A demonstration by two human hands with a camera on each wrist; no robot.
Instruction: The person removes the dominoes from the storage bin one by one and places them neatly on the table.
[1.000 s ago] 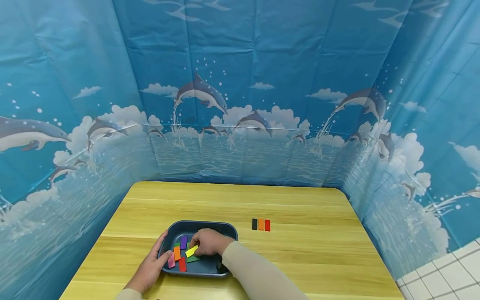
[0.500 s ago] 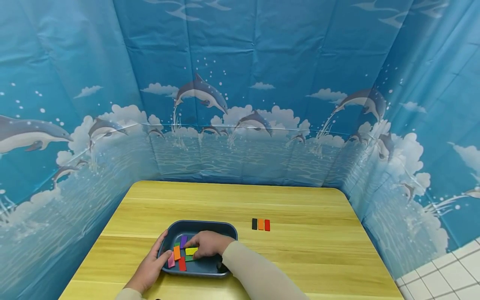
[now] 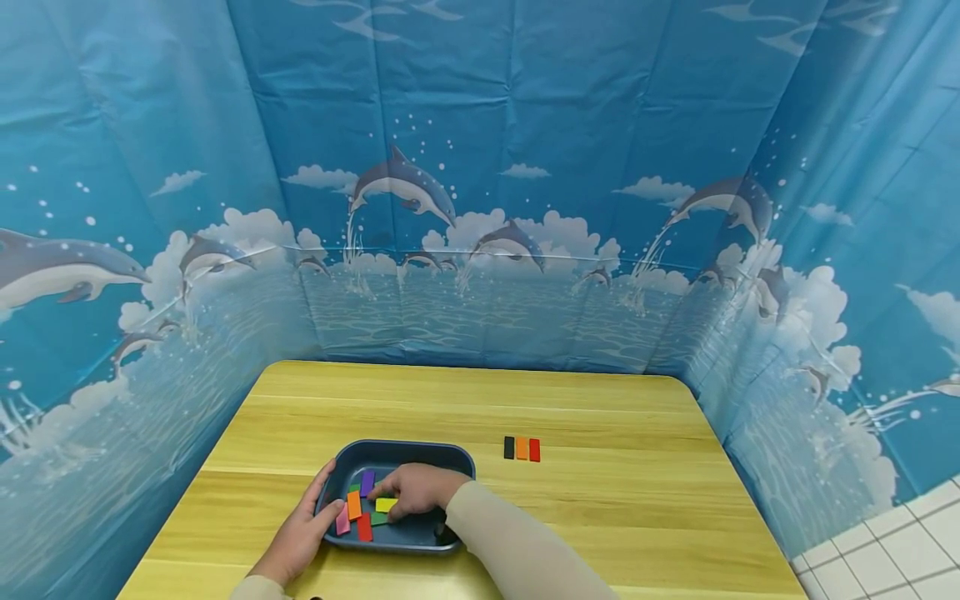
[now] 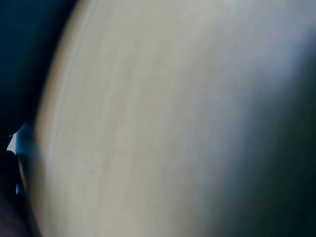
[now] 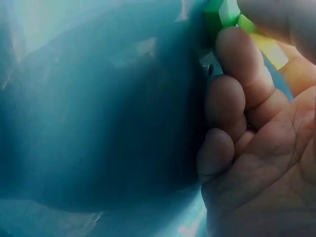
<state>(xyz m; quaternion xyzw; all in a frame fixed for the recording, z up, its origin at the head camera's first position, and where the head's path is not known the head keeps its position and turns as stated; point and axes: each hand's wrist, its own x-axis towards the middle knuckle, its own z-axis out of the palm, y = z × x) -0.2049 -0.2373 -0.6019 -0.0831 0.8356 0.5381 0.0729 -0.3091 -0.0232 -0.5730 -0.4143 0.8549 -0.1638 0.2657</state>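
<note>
A dark blue rectangular tray (image 3: 405, 446) holds several small flat coloured blocks. My left hand (image 3: 300, 529) grips its left side, thumb over the rim. My right hand (image 3: 417, 487) is inside the tray, with a yellow block (image 3: 386, 505) held between thumb and fingers; its right end is hidden by the hand. Beneath it shows a green block (image 3: 379, 518). To the left lie a purple block (image 3: 367, 483), an orange block (image 3: 354, 505), a red block (image 3: 364, 527) and a pink block (image 3: 342, 522). In the right wrist view the fingers (image 5: 232, 103) are curled near a green block (image 5: 219, 15).
On the wooden table (image 3: 600, 500), right of the tray, a black block (image 3: 509, 447), an orange one and a red block (image 3: 535, 450) lie side by side. A dolphin-print curtain (image 3: 480, 167) surrounds the table. The left wrist view is mostly blurred.
The yellow block has turned from slanted to nearly level and shifted slightly right in my right hand. That hand's index finger has stretched out leftward. The left hand stays at the tray.
</note>
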